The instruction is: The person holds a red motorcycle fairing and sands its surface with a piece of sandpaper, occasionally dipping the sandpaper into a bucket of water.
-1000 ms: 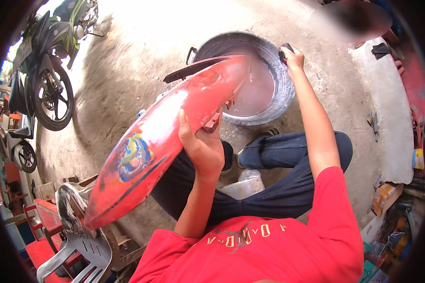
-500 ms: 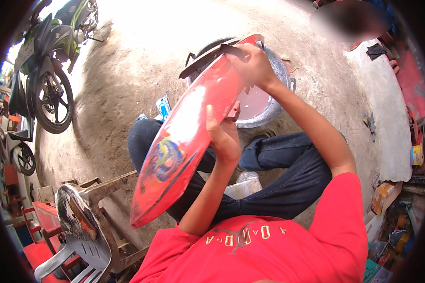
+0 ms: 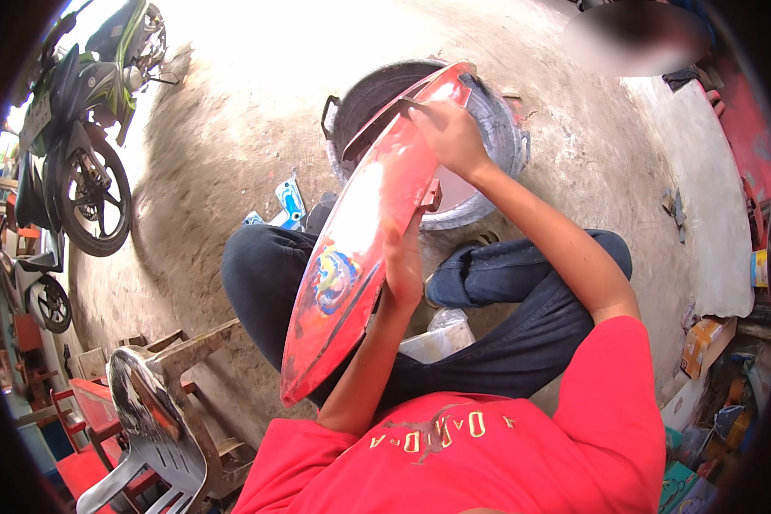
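A long, glossy red motorcycle body panel with a worn multicoloured patch near its lower end lies slanted across my lap. My left hand is closed on its right edge, thumb over the face and the other fingers hidden behind. Near the panel's far end, my right hand presses on the surface, fingers bent round what looks like a small dark piece of sandpaper. Under that end stands a grey two-handled basin of cloudy liquid, partly covered by the panel.
Blue-and-white pieces lie on the concrete left of the basin. A motorcycle stands at the far left. Nearer stands a paint-marked plastic chair. A cardboard box sits at the right, and a white package lies between my legs.
The panel's lower end has swung to the right, so it stands steeper in view. My right hand has slid slightly down the panel, and more of the basin shows behind.
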